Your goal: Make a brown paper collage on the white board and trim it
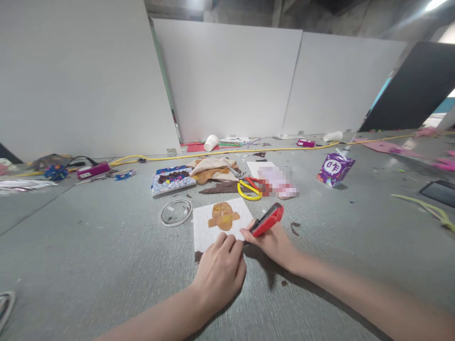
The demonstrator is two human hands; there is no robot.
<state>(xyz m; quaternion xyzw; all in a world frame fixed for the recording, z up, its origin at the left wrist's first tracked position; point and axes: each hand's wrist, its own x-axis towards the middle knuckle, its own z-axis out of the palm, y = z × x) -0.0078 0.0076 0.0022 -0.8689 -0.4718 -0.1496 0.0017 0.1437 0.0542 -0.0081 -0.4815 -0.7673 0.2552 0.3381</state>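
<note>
A white card (201,241) with an orange-brown shape (222,217) on it lies on the table in front of me. A dark brown piece shows at its lower left corner. My left hand (223,263) bears down on the card's near edge with its fingers curled; the fingertips are partly hidden. In my right hand (272,244) is a red and black utility knife (267,220), tilted with its tip low at the card's near right edge, close to my left fingers. The blade cannot be made out.
Beyond the card lie yellow-and-red-handled scissors (250,195), brown cloth (213,168) and a mosaic panel (172,180). A silver ring (177,213) is at the left. A purple drink carton (335,169) stands at the right. A yellow cord (277,149) crosses behind, before white partitions (231,80).
</note>
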